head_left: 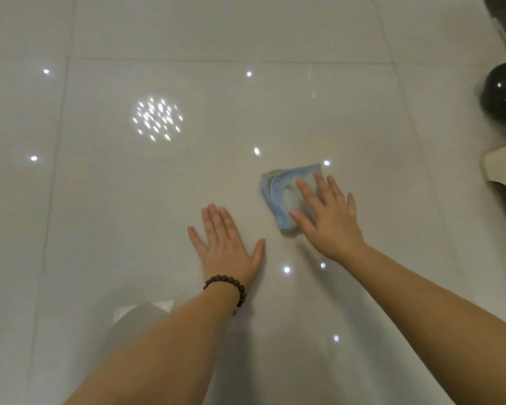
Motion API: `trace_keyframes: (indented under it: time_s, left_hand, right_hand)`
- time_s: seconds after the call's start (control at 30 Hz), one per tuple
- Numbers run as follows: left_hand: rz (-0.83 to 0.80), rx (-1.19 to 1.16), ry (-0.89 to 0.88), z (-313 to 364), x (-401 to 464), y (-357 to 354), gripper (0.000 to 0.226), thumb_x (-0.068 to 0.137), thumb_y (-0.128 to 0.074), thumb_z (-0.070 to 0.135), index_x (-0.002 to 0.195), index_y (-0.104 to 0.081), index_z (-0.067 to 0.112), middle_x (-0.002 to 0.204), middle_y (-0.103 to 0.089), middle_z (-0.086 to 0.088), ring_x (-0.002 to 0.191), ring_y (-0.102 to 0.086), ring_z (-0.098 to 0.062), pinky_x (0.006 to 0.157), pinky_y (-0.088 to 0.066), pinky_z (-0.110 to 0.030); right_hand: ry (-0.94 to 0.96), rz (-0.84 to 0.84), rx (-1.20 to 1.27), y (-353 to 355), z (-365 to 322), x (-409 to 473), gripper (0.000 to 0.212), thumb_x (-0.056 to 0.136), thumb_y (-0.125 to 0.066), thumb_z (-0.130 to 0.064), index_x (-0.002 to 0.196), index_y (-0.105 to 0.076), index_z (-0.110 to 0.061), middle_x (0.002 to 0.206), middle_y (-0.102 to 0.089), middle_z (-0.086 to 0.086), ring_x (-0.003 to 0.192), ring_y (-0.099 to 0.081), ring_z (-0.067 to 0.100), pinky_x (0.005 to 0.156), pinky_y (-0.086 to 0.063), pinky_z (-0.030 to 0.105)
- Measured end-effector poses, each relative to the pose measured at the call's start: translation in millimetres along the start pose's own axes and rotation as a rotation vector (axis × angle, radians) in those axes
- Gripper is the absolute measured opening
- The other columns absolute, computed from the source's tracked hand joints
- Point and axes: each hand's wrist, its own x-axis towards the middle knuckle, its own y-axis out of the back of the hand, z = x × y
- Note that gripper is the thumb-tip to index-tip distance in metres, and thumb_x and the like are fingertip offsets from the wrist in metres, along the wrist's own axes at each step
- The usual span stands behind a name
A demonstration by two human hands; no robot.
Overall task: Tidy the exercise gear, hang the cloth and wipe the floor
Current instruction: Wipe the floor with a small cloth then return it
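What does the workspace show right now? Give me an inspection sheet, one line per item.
Surface: glossy pale tiled floor, grout lines visible, ceiling lights reflected in it.
Job's things: folded blue-edged cloth lying flat on the floor.
Clutter: nothing seen on the open tiles.
Hands: left hand flat on bare floor, fingers straight; right hand pressing flat on the cloth, fingers spread.
Cables: nothing seen.
Surroundings: dark round object and cream moulded furniture edge at the right border; beaded bracelet on the left wrist.

Glossy tiled floor (187, 176), soft cloth (287, 194), wooden bead bracelet (227, 287)
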Motion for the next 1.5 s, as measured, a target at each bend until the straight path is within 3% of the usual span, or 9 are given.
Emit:
trace_keyframes:
  time_s: [0.23, 0.47, 0.53, 0.73, 0.9, 1.07, 1.17, 1.37, 1.5]
  left_hand:
    - [0.058, 0.021, -0.004, -0.6, 0.6, -8.9, 0.096, 0.086, -0.017, 0.069, 0.15, 0.0, -0.001, 0.159, 0.0, -0.02, 0.147, 0.008, -0.031, 0.114, 0.001, -0.061]
    - [0.038, 0.048, 0.017, -0.3, 0.1, -9.3, 0.096, 0.087, -0.019, 0.069, 0.151, 0.0, 0.0, 0.159, 0.001, -0.018, 0.147, 0.008, -0.029, 0.115, 0.0, -0.059]
    - [0.042, 0.058, 0.019, 0.5, 0.6, -9.5, 0.096, 0.086, -0.02, 0.069, 0.151, -0.001, 0.0, 0.159, 0.001, -0.018, 0.148, 0.008, -0.029, 0.116, 0.001, -0.059]
    - [0.057, 0.078, 0.032, 0.9, 1.0, -9.5, 0.095, 0.086, -0.02, 0.069, 0.15, -0.007, 0.0, 0.159, -0.007, -0.018, 0.148, 0.002, -0.028, 0.116, -0.001, -0.058]
    - [0.052, 0.084, 0.023, 0.8, -0.7, -9.0, 0.093, 0.086, -0.012, 0.069, 0.149, 0.011, 0.004, 0.159, 0.007, -0.016, 0.147, 0.014, -0.026, 0.116, 0.003, -0.056]
    - [0.074, 0.087, 0.04, 2.8, 0.3, -11.1, 0.096, 0.084, -0.016, 0.068, 0.151, 0.0, 0.001, 0.16, 0.001, -0.017, 0.148, 0.009, -0.027, 0.116, 0.002, -0.057]
    - [0.085, 0.086, 0.037, 2.9, 0.1, -12.6, 0.095, 0.085, -0.018, 0.068, 0.151, -0.002, 0.001, 0.16, -0.001, -0.017, 0.148, 0.007, -0.026, 0.116, 0.002, -0.056]
    - [0.088, 0.061, 0.026, 1.5, -2.8, -8.6, 0.092, 0.084, -0.014, 0.064, 0.151, -0.002, 0.002, 0.16, 0.001, -0.016, 0.148, 0.008, -0.025, 0.117, 0.004, -0.054]
    - [0.091, 0.069, 0.034, 1.9, -3.3, -8.8, 0.09, 0.086, -0.013, 0.063, 0.151, 0.001, 0.003, 0.16, 0.004, -0.015, 0.147, 0.011, -0.025, 0.117, 0.006, -0.054]
  right_hand:
    - [0.194, 0.129, -0.046, -43.8, 34.2, 37.8, 0.057, 0.09, -0.025, -0.059, 0.145, -0.026, -0.043, 0.156, -0.024, -0.005, 0.144, -0.022, 0.024, 0.11, -0.011, 0.065]
    - [-0.957, 0.209, 0.32, 0.7, 129.1, 96.7, 0.058, 0.095, -0.021, -0.06, 0.149, -0.009, -0.043, 0.161, 0.002, 0.001, 0.147, 0.005, 0.028, 0.111, -0.001, 0.061]
    - [-0.778, 0.242, 0.285, -8.3, 63.1, 117.7, 0.057, 0.095, -0.023, -0.058, 0.149, -0.013, -0.041, 0.161, -0.003, 0.0, 0.147, 0.001, 0.027, 0.111, -0.002, 0.06]
    - [0.645, 0.168, -0.092, -52.8, -67.6, 80.5, 0.055, 0.088, -0.03, -0.059, 0.139, -0.042, -0.042, 0.152, -0.036, -0.002, 0.14, -0.031, 0.024, 0.109, -0.018, 0.053]
    - [0.02, 0.359, -0.067, -26.2, 134.4, 85.1, 0.056, 0.091, -0.03, -0.053, 0.141, -0.042, -0.03, 0.146, -0.043, 0.012, 0.133, -0.04, 0.032, 0.103, -0.035, 0.052]
    - [-0.929, 0.293, 0.276, -10.1, 223.4, 29.8, 0.056, 0.096, -0.024, -0.053, 0.15, -0.012, -0.04, 0.16, -0.008, 0.003, 0.146, -0.006, 0.027, 0.113, -0.008, 0.055]
    - [-0.746, 0.378, 0.22, -36.0, 124.4, 44.1, 0.056, 0.095, -0.03, -0.048, 0.149, -0.021, -0.035, 0.159, -0.015, 0.005, 0.145, -0.013, 0.03, 0.113, -0.008, 0.058]
    - [0.534, 0.326, -0.029, -65.9, 6.9, -0.9, 0.052, 0.087, -0.042, -0.056, 0.138, -0.044, -0.041, 0.149, -0.041, -0.003, 0.138, -0.035, 0.02, 0.108, -0.021, 0.047]
    - [-0.095, 0.453, -0.046, -66.0, 149.8, -21.6, 0.057, 0.087, -0.041, -0.055, 0.138, -0.047, -0.029, 0.144, -0.046, 0.009, 0.131, -0.044, 0.028, 0.102, -0.036, 0.048]
